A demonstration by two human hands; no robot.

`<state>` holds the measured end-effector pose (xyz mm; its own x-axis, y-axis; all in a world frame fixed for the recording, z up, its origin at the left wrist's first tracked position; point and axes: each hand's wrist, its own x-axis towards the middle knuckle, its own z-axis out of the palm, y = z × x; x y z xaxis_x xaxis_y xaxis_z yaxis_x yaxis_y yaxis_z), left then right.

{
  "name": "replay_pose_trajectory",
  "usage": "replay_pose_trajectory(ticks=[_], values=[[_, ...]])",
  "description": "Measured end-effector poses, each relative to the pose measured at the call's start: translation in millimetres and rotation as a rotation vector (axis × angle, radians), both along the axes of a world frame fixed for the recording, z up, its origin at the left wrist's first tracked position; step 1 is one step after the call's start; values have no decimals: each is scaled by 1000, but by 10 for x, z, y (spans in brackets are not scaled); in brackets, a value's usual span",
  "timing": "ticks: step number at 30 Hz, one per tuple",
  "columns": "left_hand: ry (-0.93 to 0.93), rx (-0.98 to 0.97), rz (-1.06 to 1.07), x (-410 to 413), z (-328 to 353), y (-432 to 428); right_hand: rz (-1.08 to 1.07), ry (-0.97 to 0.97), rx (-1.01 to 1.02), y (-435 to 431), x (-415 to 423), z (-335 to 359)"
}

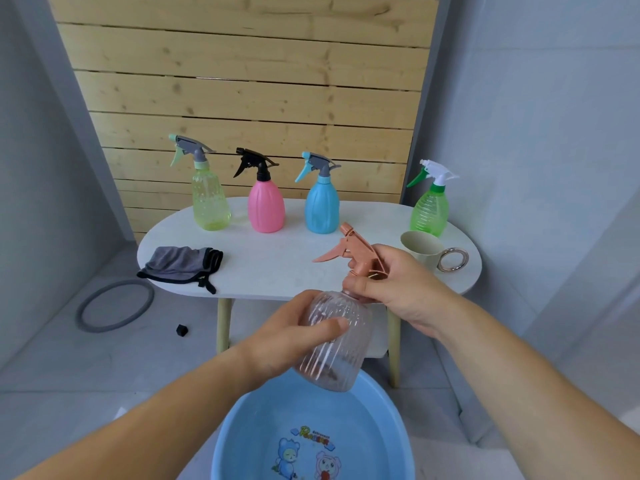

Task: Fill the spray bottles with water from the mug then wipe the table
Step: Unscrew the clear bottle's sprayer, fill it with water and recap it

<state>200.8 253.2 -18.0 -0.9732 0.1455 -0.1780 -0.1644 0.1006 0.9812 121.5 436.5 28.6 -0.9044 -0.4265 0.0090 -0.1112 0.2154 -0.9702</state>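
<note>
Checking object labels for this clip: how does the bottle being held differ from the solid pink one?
The held bottle has a see-through ribbed body; the pink bottle is opaque. The held bottle tilts above the basin, left hand on its body, right hand at its neck; the pink bottle stands upright on the table. Both carry trigger heads.

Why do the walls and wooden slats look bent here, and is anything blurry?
Head view: the wide-angle lens bows the wooden slats and wall edges; light is soft, without hard shadows on the table; the clear bottle in the left hand and right hand looks slightly soft.
</note>
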Motion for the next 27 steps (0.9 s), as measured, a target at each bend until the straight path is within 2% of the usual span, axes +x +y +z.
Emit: replay_pose_trajectory(ticks=[4, 7, 9, 14, 19, 27], values=[[-14, 10, -4, 17, -1, -1, 69, -69, -31, 38, 6, 3], [-21, 38, 7, 12, 9, 13, -7, 34, 125, 7, 15, -3], [-25, 54, 11, 19, 5, 29, -12, 63, 148, -10, 9, -12], [-39, 81, 36, 15, -9, 17, -67, 60, 12, 26, -110, 19], [-90, 133, 177, -7, -45, -93, -264, 85, -156, 116, -294, 90], [-118, 101, 250, -5, -124, -153, -565, 150, -372, 126, -559, 56]])
